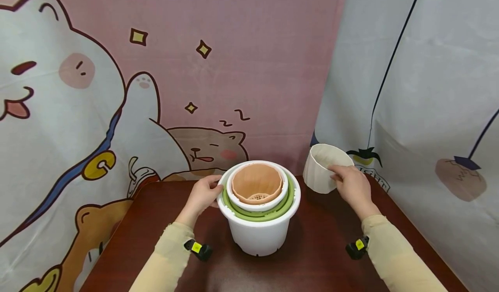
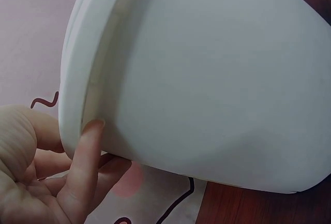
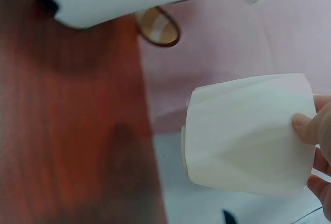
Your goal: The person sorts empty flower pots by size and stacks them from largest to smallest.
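Observation:
A large white flower pot (image 1: 259, 235) stands on the table, with a green pot (image 1: 253, 216), a smaller white pot (image 1: 286, 192) and an orange pot (image 1: 257, 181) nested inside it. My left hand (image 1: 203, 195) grips the large pot's rim at its left side; in the left wrist view the fingers (image 2: 88, 157) are under and around that rim. On the right, my right hand (image 1: 352, 188) pinches the rim of a cream ribbed pot (image 1: 317, 175), thumb on the outside. That pot is tilted, beside the stack and raised over the table in the right wrist view.
The dark red-brown table (image 1: 308, 257) ends at a back edge close behind the pots. A pink cartoon curtain (image 1: 253, 66) hangs at the back, and a pale grey one (image 1: 429, 88) hangs along the right side.

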The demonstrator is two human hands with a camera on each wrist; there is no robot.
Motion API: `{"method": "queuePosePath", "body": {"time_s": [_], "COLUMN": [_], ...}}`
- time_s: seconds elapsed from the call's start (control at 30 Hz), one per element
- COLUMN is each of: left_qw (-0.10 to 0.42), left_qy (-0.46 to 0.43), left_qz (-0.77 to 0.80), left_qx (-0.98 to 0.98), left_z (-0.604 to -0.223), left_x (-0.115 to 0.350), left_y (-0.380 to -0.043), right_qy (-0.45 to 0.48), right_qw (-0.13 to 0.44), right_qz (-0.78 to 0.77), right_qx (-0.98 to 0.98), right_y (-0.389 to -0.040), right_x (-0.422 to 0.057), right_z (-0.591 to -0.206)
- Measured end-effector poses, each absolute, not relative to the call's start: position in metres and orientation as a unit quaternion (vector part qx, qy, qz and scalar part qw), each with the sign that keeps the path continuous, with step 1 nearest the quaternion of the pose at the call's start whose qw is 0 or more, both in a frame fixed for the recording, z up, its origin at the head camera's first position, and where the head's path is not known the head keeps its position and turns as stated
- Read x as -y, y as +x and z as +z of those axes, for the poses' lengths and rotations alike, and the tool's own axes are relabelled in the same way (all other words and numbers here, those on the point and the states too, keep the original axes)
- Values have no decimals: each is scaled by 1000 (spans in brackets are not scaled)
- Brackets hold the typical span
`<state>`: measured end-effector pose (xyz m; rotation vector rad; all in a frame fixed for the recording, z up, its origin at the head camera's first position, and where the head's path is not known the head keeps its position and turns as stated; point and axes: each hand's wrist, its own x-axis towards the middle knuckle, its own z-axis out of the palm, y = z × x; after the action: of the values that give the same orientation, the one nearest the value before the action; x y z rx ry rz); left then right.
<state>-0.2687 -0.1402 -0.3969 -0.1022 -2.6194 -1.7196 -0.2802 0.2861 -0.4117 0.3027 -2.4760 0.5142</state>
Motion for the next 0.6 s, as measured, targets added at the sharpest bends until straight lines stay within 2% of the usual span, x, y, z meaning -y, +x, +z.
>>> {"method": "queuePosePath", "body": {"time_s": [0.6], "left_qw": [5], "left_qy": [-40], "left_qz": [-549], "left_qx": [835], "left_z": [-397], "left_x": [141], "left_y": [-268], "right_qy": [188], "right_qw": [385], "right_qz": [225], "right_qx": [875], "right_y": [-270], "right_x": [-255], "right_z": [-342]}}
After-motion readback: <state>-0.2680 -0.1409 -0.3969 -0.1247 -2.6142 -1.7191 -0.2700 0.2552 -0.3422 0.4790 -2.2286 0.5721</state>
